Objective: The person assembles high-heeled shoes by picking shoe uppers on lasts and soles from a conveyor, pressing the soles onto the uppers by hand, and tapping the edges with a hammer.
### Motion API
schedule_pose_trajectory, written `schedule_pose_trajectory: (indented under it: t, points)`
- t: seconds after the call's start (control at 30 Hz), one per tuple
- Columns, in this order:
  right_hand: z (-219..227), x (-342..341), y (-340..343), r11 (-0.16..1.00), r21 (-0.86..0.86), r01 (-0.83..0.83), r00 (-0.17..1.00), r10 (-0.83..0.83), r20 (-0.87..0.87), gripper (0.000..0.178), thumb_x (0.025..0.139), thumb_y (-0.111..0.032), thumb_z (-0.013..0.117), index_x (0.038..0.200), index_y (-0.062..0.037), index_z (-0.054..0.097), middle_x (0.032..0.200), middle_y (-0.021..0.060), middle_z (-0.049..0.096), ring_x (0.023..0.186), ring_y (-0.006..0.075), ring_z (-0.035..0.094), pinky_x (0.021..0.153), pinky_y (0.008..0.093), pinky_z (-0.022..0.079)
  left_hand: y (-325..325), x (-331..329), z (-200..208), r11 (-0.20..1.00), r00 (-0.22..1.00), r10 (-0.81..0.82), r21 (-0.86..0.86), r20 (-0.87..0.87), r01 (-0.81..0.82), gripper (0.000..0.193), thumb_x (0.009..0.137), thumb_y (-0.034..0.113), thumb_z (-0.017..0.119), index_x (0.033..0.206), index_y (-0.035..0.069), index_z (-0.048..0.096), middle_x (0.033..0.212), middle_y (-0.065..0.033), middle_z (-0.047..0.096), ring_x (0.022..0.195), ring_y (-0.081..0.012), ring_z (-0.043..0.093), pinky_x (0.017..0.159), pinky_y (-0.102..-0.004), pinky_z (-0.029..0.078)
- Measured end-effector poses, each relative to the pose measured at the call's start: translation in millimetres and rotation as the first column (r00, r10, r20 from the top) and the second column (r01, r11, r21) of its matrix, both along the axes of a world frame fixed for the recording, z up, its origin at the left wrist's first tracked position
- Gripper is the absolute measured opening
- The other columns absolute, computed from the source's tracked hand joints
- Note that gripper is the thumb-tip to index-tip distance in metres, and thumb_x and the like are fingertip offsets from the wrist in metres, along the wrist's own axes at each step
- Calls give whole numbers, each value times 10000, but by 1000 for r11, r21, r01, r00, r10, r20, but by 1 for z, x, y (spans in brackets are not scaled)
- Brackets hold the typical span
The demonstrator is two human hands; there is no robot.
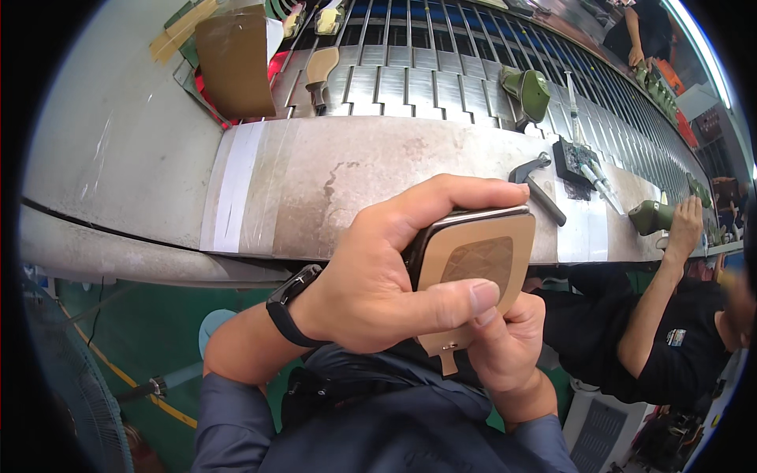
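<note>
In front of my chest is a rounded, tan-faced plate (pixel 509 248) with a darker textured patch, a dark body with a metal rim behind it and a narrow tab at its lower end. My left hand (pixel 371 276) is closed around it, fingers over the top edge and thumb across the tan face. Close to the left thumb, my right hand (pixel 509 343) grips the lower right edge; part of its fingers is hidden behind the plate. On the bench beyond lie a wrench (pixel 530 167) and a dark bar-like handle (pixel 547 202).
A black block (pixel 569 162) with syringes (pixel 601 188) stands at right. On the slatted metal conveyor (pixel 430 83) are another tan plate (pixel 322 65) and a green housing (pixel 530 93). A brown board (pixel 235 67) leans at left. At right a co-worker's hand (pixel 686 225) touches a green part (pixel 653 217).
</note>
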State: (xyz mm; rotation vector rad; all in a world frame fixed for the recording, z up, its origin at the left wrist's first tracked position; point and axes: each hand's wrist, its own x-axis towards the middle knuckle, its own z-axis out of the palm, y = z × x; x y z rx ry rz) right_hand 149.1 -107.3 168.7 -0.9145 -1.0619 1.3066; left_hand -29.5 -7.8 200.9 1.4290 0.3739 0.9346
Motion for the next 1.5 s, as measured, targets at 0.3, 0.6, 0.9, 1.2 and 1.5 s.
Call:
schedule_pose_trajectory:
  t: [0.3,0.6,0.9,1.2,1.5]
  points:
    - [-1,4,-4,999,-44,14,999,-15,-43,295,1070,-206,665,1106,74,751,1000,127,786,860,155,725,740,287,580,0,6,3,992,997,-62,-109,53,68,700,997,370,715,1505,-60,497,1554,-249,547,1374,-278,596,1154,-406,480]
    - [-2,17,26,997,-61,39,992,-31,126,542,1108,-390,534,1148,134,667,895,222,761,629,248,742,589,325,633,49,15,-14,969,962,-211,-90,175,229,746,1138,526,403,1552,-93,446,1576,-232,523,1429,-268,550,1204,-396,427]
    - [2,22,43,996,-60,66,997,-69,-42,421,1114,-262,512,1174,129,655,894,217,760,636,252,755,591,337,657,68,19,-22,978,990,-122,177,64,109,662,1138,444,486,1560,-66,460,1459,-154,637,1333,-196,616,1134,-329,470]
    - [4,16,42,994,32,101,993,-102,53,369,1122,-240,545,1152,95,699,899,157,766,678,176,727,601,289,602,65,12,-22,971,989,-144,195,32,135,688,1124,415,535,1622,-33,376,1554,-147,555,1420,-205,541,1179,-342,418]
    - [4,11,35,981,99,165,968,-180,177,298,1106,-188,598,1062,69,743,854,69,756,715,70,649,607,235,512,55,0,-17,979,983,-169,132,76,158,773,979,268,744,1595,-59,412,1534,-174,564,1403,-245,559,1185,-386,426]
